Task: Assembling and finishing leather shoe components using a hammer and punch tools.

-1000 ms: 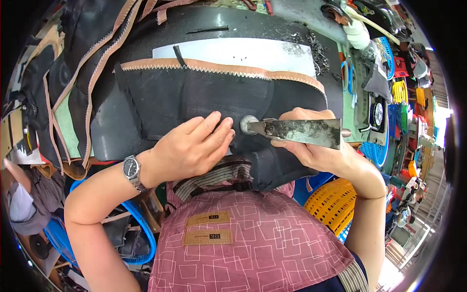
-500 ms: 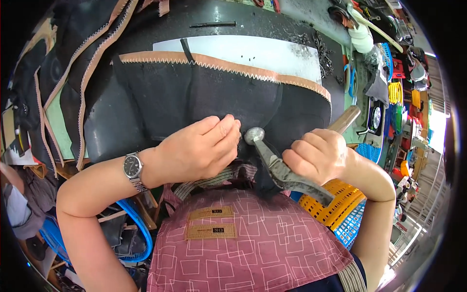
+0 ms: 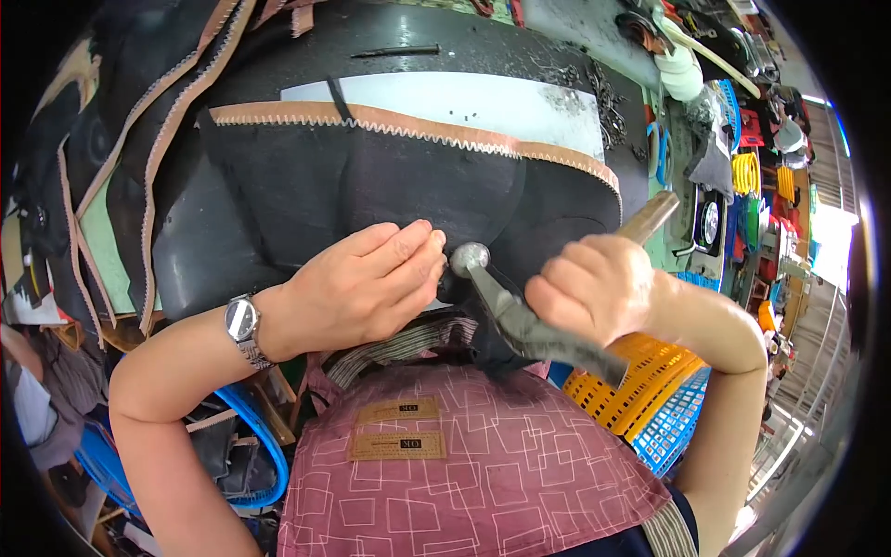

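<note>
Black leather piece [image 3: 371,186] lies across the workbench [image 3: 575,28] near edge – left hand [image 3: 357,288] flat on it, fingers together, pinning it. Right hand [image 3: 599,288] clamped on hammer [image 3: 520,316], head beside left fingertips – best short, square taps, fingers clear.

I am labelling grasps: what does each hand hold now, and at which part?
The right hand holds a hammer, gripped near its metal head, with the wooden handle behind the fist. The left hand grips nothing; it presses on the black leather piece.
</note>
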Motion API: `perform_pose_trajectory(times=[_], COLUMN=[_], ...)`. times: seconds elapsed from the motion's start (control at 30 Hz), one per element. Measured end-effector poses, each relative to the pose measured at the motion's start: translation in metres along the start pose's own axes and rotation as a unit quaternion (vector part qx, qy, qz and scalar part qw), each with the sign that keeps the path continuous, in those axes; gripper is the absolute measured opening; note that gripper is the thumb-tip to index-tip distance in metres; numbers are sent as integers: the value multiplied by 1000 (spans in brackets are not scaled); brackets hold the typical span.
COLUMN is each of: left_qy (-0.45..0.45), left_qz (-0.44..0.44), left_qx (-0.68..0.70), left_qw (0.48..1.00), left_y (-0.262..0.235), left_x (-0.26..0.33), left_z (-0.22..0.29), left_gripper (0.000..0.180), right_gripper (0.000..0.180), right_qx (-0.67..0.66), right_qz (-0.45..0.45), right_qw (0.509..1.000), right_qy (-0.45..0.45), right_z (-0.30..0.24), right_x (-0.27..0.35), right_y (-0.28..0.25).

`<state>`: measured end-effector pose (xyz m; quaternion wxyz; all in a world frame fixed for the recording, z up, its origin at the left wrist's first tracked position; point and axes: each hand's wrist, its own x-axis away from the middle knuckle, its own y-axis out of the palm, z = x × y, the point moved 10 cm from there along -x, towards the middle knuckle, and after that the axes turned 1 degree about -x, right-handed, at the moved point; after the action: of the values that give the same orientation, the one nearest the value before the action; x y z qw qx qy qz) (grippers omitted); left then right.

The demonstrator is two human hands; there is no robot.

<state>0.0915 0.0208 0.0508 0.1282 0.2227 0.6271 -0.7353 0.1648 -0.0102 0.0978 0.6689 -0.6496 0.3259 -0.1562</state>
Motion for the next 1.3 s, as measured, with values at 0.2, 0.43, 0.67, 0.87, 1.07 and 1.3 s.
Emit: perform_pose_trajectory(times=[0.2, 0.43, 0.67, 0.87, 1.07, 1.3], left_qy=[0, -16, -100, -103, -106, -64], left_qz=[12, 9, 42, 48, 47, -3], left_qx=[17, 55, 70, 52, 49, 2], left_qw=[1000, 998, 992, 992, 992, 998], left_y=[-3, -8, -16, -14, -16, -11], left_x=[3, 2, 21, 23, 19, 12], left_z=[-2, -6, -12, -14, -15, -3], left_gripper=[16, 17, 31, 27, 23, 19], right_gripper=[17, 19, 23, 14, 26, 13], right_qx=[23, -153, -289, -272, -239, -110], right_qz=[-10, -116, -123, -7, -57, -80], right_qw=[999, 959, 853, 910, 952, 984], right_qy=[-24, 207, 416, 313, 184, 111], right_z=[-11, 32, 70, 62, 60, 36], right_x=[-14, -25, 15, -4, -38, -54], right_y=[-2, 9, 33, 9, 17, 8])
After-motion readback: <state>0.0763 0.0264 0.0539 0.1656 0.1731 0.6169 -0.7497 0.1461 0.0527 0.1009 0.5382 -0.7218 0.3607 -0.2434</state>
